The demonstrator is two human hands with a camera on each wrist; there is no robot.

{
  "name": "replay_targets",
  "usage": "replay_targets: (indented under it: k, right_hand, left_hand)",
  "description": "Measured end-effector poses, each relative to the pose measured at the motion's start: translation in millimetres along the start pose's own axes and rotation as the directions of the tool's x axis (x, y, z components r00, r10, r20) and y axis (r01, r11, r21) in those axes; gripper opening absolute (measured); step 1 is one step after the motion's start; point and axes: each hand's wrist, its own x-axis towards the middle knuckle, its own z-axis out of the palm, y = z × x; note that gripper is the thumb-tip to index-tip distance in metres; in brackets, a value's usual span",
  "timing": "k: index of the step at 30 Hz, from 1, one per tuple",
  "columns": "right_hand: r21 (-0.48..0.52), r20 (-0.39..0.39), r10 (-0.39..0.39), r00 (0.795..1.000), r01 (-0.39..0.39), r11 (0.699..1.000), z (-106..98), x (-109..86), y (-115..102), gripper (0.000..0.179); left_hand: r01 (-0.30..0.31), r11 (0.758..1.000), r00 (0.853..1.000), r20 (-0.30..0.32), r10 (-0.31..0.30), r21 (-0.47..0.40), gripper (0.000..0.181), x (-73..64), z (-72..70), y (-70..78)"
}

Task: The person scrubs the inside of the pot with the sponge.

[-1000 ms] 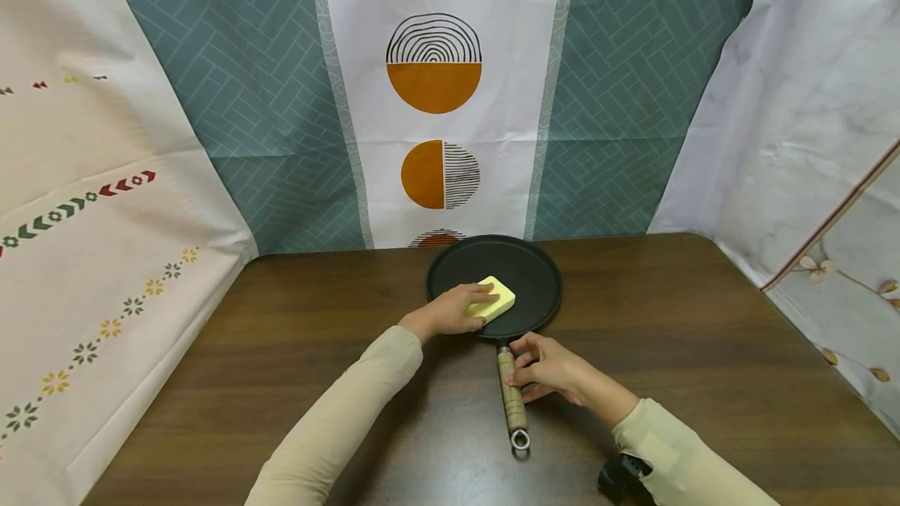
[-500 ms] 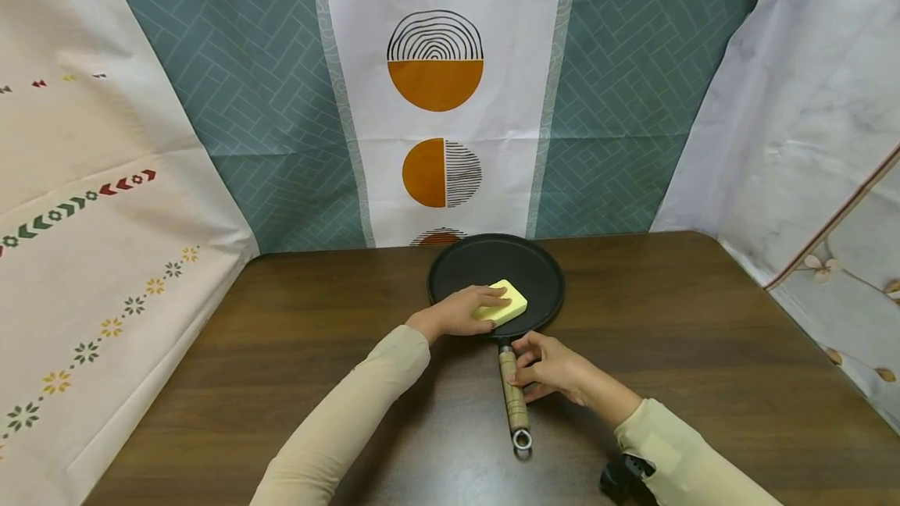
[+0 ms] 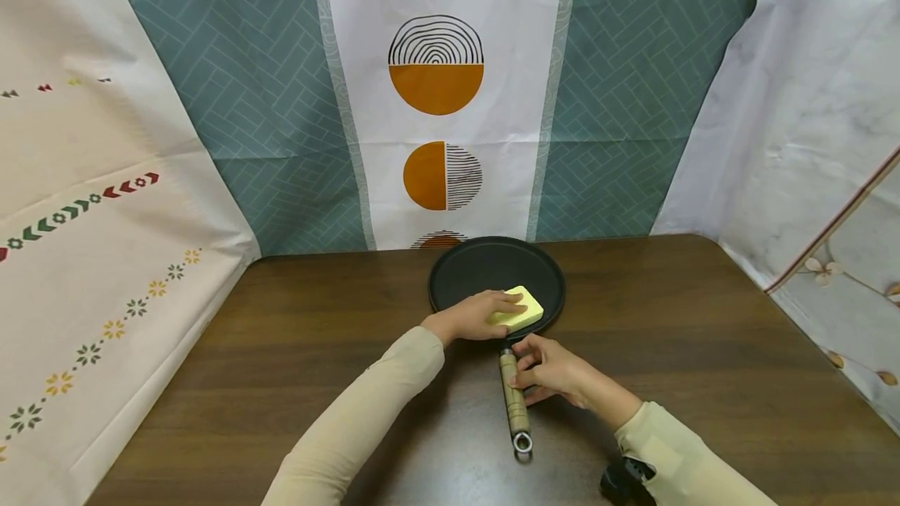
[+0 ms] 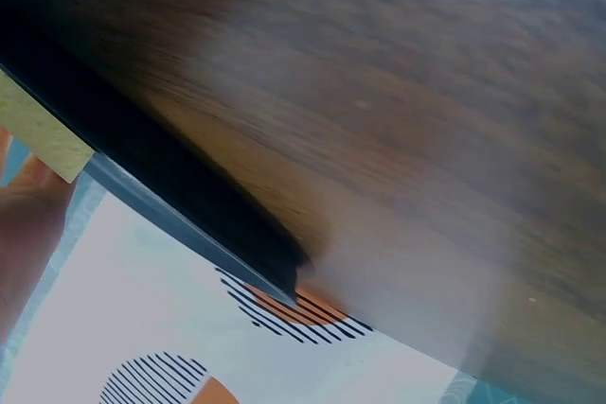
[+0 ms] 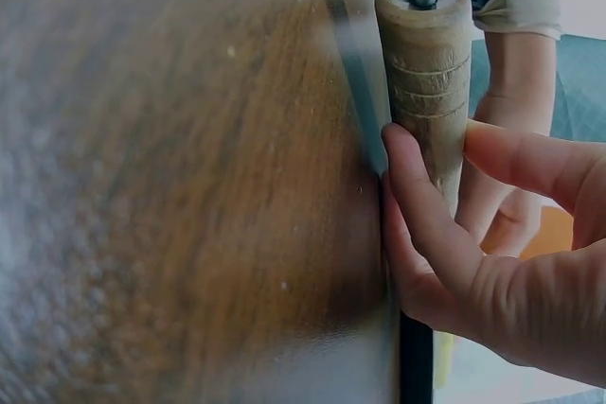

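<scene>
A round black frying pan (image 3: 481,265) lies flat towards the back of the table, its wooden handle (image 3: 516,408) pointing to the near side. My left hand (image 3: 473,316) holds a yellow sponge (image 3: 529,312) against the near right part of the pan's surface, fingers across its top. In the left wrist view the sponge (image 4: 45,134) sits on the pan's face, a finger or thumb at its edge. With thumb and fingers my right hand (image 3: 555,373) pinches the handle near the pan; the right wrist view shows them on both sides of the grip (image 5: 428,73).
The pan stands on a dark brown wooden table (image 3: 316,311). Patterned cloths hang behind it (image 3: 612,100) and at both sides. A metal ring (image 3: 522,443) ends the handle. A black device (image 3: 622,479) is at the right wrist.
My left hand has slid the sponge to the right and slightly nearer across the pan. The right hand and the pan have stayed in place.
</scene>
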Motion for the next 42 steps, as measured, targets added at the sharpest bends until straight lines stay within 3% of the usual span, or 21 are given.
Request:
replay_targets:
  k: [7, 21, 34, 42]
  right_hand:
    - [-0.001, 0.007, -0.006, 1.000, 0.006, 1.000, 1.0, 0.0, 1.1, 0.053]
    - [-0.006, 0.011, -0.009, 1.000, 0.009, 1.000, -0.5, -0.3, 1.2, 0.057]
    - [-0.005, 0.019, -0.019, 1.000, 0.019, 1.000, 1.2, 0.7, 0.5, 0.052]
    - [-0.014, 0.007, -0.005, 1.000, 0.005, 1.000, 2.0, 0.2, -1.0, 0.054]
  left_hand:
    - [-0.003, 0.999, 1.000, 0.019, 0.002, 0.043, 0.052, 9.4, 3.9, 7.8]
    - [0.114, 0.987, 0.993, -0.019, -0.112, 0.117, 0.052, 34.1, 10.6, 22.4]
    - [0.253, 0.950, 0.967, -0.078, -0.243, 0.185, 0.051, 61.5, 8.1, 30.0]
    - [0.279, 0.936, 0.959, -0.107, -0.262, 0.213, 0.051, 70.7, 6.0, 30.6]
